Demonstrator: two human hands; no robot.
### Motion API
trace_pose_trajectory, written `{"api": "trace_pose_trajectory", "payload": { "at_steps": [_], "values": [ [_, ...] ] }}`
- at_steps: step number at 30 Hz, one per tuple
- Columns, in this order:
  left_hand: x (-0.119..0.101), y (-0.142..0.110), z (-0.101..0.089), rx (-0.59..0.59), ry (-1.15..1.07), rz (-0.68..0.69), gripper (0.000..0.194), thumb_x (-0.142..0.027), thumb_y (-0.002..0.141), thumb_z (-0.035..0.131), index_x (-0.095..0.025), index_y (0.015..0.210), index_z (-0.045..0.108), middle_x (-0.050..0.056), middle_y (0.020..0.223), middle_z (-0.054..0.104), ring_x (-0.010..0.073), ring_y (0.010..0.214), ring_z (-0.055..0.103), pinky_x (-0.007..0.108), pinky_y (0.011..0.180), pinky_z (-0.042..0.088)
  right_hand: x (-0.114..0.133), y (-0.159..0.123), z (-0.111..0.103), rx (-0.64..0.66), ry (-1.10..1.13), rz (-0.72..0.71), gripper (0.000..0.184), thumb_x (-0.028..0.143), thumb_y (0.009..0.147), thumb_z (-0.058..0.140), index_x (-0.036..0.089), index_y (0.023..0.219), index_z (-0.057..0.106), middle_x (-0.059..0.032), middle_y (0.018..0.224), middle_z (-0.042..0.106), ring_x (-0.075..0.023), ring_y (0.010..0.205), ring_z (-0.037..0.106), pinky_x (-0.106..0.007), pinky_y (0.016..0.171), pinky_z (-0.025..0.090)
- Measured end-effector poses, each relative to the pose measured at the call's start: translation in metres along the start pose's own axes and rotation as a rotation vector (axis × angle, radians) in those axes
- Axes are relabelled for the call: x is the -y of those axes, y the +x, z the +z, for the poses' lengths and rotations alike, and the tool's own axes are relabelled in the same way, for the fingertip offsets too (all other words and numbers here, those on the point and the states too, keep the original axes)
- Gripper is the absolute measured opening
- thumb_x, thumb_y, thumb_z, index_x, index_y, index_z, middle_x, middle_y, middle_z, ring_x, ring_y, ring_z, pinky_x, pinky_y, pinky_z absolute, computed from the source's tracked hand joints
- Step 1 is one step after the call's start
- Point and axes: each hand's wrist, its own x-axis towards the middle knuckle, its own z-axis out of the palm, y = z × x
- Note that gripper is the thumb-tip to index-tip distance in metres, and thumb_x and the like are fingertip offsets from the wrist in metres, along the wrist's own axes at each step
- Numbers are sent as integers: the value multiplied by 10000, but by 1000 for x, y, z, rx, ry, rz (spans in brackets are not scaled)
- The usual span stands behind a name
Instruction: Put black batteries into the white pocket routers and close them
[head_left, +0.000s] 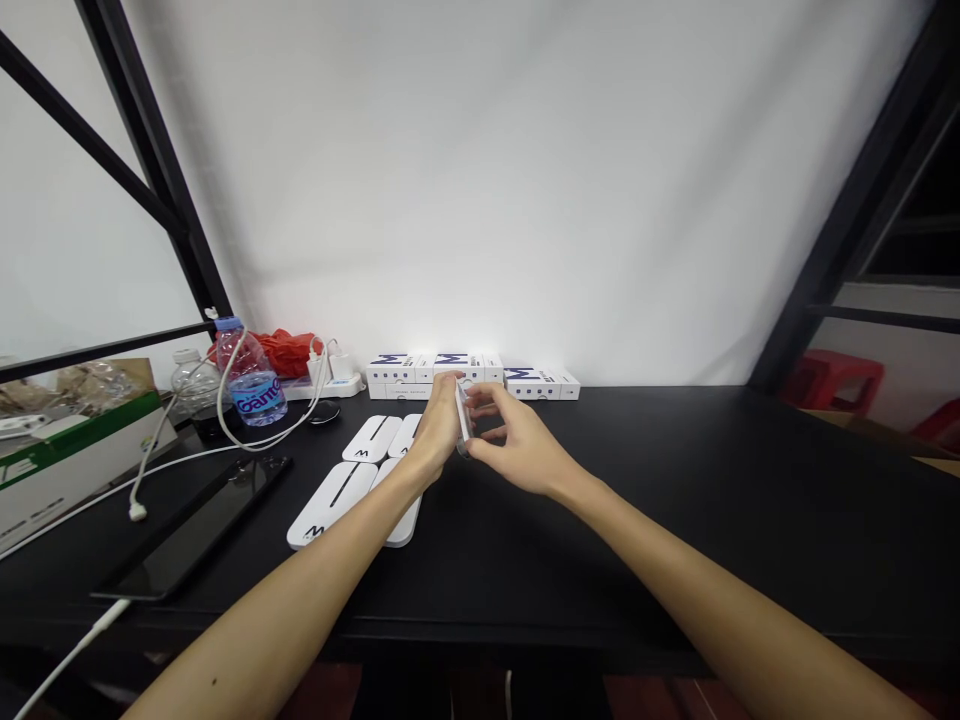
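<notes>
Thin piece: the thin piece (462, 420) is held upright between the left hand (437, 425) and the right hand (519, 438), over the tabletop (637, 500), in front of the white boxes (540, 384).
Right fingers: bent into a narrow curve; the piece is apparently gripped near its ends, with the thumb at the lower one.
Left fingers: extended and laid along the piece's other side; whether it is also pinched by them cannot be told, as the thumb is hidden.
Steady hold: pressure is best kept light and spread, since so slim a piece could be flexed or let slip; the left palm is well used as a flat backing, and the right fingers are best kept at the rim so that the face is not smudged.
Edge-on look: a pale, narrow strip is shown, with a greyish, somewhat glassy edge; the material and any print on its faces cannot be made out.
White slabs: four rounded white slabs (330, 500) are laid in two rows to the left, the right-hand pair partly covered by the left hand and arm; dark stripes and letter marks are borne by those seen fully.
</notes>
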Motion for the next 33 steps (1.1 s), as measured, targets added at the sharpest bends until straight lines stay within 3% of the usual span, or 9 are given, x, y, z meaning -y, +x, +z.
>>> {"api": "trace_pose_trajectory", "payload": {
  "at_steps": [3, 6, 10, 15, 19, 23, 26, 30, 33],
  "values": [
    [2, 4, -1, 39, -116, -134, 340, -500, 885, 373, -232, 1019, 536, 4, 688, 567, 163, 560, 554, 266, 524, 436, -7, -3, 7, 75, -125, -32, 526, 339, 834, 535, 214, 1322, 381, -125, 1333, 434, -262, 1231, 435, -474, 988, 435],
    [3, 7, -2, -16, -162, -228, 310, -490, 874, 402, -213, 941, 523, -6, 662, 533, 141, 528, 519, 244, 492, 405, -8, -7, 17, 130, -300, -46, 635, 362, 882, 471, 205, 1448, 230, -138, 1450, 326, -299, 1327, 322, -535, 1053, 349],
    [-1, 6, 0, -2, -203, -252, 287, -472, 889, 389, -209, 915, 502, -24, 639, 499, 116, 490, 478, 221, 461, 368, -7, -9, 23, 53, -427, -35, 538, 269, 933, 338, 147, 1451, 260, -146, 1472, 339, -285, 1349, 321, -503, 1076, 343],
    [-1, 5, 0, 12, -194, -252, 270, -453, 903, 382, -218, 934, 510, -23, 629, 504, 117, 483, 488, 214, 448, 371, -12, -6, 17, 45, -334, -82, 549, 249, 921, 365, 161, 1454, 266, -124, 1458, 368, -250, 1327, 378, -449, 1095, 346],
    [2, 7, -2, 16, -162, -222, 313, -461, 907, 368, -213, 1013, 528, 6, 680, 565, 136, 496, 538, 239, 472, 417, -13, -3, 8, 83, -140, -69, 555, 354, 883, 492, 203, 1406, 380, -105, 1442, 396, -258, 1288, 429, -446, 1037, 421],
    [1, 6, -2, 40, -128, -191, 343, -468, 913, 332, -222, 1067, 514, 10, 641, 567, 170, 491, 555, 266, 464, 423, -9, -1, 2, 70, 58, -19, 411, 261, 850, 509, 217, 1256, 557, -90, 1337, 515, -234, 1153, 552, -360, 834, 560],
    [1, 6, -2, 38, -95, -164, 334, -474, 916, 328, -232, 1050, 515, 4, 598, 548, 186, 505, 556, 284, 492, 434, -7, -2, 2, 19, 53, -37, 394, 178, 783, 540, 206, 1170, 611, -88, 1244, 581, -233, 1060, 604, -341, 755, 582],
    [5, 6, -3, 12, -30, -94, 313, -503, 908, 374, -252, 986, 546, 26, 710, 605, 205, 614, 599, 307, 584, 459, -6, -3, 5, 2, 15, -81, 374, 125, 723, 543, 199, 1076, 640, -64, 1059, 648, -228, 986, 630, -327, 713, 587],
    [11, 7, -4, 8, 17, -54, 306, -520, 902, 397, -264, 952, 557, 28, 767, 625, 215, 685, 613, 316, 637, 462, -4, -3, 5, -6, -29, -124, 438, 121, 700, 551, 208, 1126, 605, -50, 1026, 645, -221, 971, 631, -315, 707, 586]
  ]
}}
